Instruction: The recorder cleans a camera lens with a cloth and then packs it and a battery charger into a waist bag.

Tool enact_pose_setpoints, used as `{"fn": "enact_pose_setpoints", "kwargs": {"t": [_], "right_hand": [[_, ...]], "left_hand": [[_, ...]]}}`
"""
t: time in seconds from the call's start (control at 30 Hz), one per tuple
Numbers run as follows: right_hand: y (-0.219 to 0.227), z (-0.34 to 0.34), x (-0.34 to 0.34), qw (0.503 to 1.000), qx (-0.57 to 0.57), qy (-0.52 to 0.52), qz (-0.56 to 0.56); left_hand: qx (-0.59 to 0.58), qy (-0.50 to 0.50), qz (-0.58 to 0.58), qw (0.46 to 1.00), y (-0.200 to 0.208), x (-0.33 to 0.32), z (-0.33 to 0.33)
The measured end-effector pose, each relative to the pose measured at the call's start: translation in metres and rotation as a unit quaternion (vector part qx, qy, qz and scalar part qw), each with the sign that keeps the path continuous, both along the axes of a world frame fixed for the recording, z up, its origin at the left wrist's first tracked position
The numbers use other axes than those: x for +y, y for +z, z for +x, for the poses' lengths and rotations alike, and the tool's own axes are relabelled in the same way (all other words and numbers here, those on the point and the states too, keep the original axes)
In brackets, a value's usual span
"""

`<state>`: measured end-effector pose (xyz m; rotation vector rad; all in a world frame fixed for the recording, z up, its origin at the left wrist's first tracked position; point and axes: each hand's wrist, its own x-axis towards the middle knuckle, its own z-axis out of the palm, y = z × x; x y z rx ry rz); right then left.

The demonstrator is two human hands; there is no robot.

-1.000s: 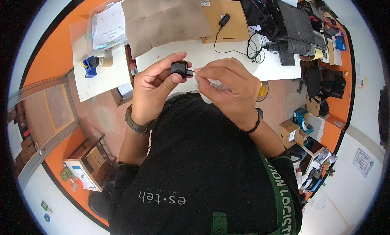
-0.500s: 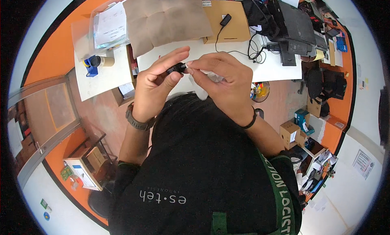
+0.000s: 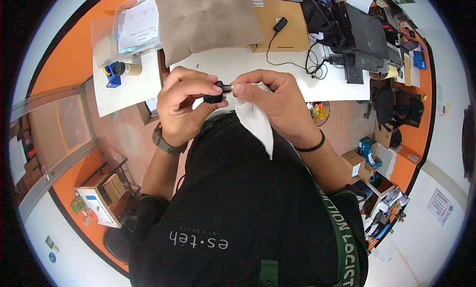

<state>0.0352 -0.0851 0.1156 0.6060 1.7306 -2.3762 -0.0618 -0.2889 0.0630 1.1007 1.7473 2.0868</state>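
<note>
Between the fingertips and thumb of my left hand (image 3: 179,108) sits a small black object (image 3: 213,94) with a rounded body and a short narrow stem; I cannot make out its kind. The stem points toward my right hand (image 3: 281,106), whose thumb and forefinger pinch at its tip. A thin white cloth or tissue (image 3: 257,126) is gripped in that same hand and hangs down over my black shirt. Whether the cloth wraps the stem's tip is hidden by the fingers. Both hands are raised in front of the white table's near edge.
The white table (image 3: 342,91) bears a beige cushion (image 3: 208,24), a cardboard box (image 3: 282,39) with a black cabled device (image 3: 280,24), and a black printer (image 3: 364,36). At left stand a plastic tray of papers (image 3: 136,29) and a blue tape dispenser (image 3: 113,80). A bin (image 3: 320,113) is below.
My left hand has turned, its fingers now curled around the black object, which shows more of its body. The white cloth hangs lower and more spread out from my right hand.
</note>
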Motion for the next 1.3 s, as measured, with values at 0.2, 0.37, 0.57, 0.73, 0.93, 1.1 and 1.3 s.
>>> {"fn": "enact_pose_setpoints", "kwargs": {"t": [0.2, 0.37, 0.57, 0.73, 0.93, 1.1, 1.3], "right_hand": [[-0.002, -0.002, 0.001, 0.878, 0.249, -0.064, 0.405], [0.002, 0.004, -0.003, 0.824, 0.285, -0.053, 0.487], [-0.001, 0.001, 0.010, 0.735, 0.392, -0.020, 0.552], [0.003, 0.002, 0.005, 0.733, 0.377, -0.026, 0.565], [-0.004, 0.013, -0.005, 0.811, 0.285, -0.059, 0.507], [-0.003, 0.017, -0.005, 0.917, 0.147, -0.022, 0.370], [-0.008, 0.027, -0.005, 0.997, -0.059, 0.031, -0.034]], "left_hand": [[-0.153, -0.043, 0.001, 0.987, 0.013, 0.009, -0.004], [-0.293, -0.070, 0.012, 0.954, 0.014, 0.006, -0.003], [-0.375, -0.177, 0.063, 0.908, 0.004, 0.003, -0.009], [-0.404, -0.157, 0.050, 0.900, 0.007, 0.008, -0.002], [-0.358, -0.123, 0.000, 0.926, 0.006, 0.004, 0.009], [-0.141, -0.005, -0.057, 0.988, 0.005, 0.004, 0.015], [0.280, -0.058, -0.023, 0.958, 0.023, -0.008, -0.004]]}}
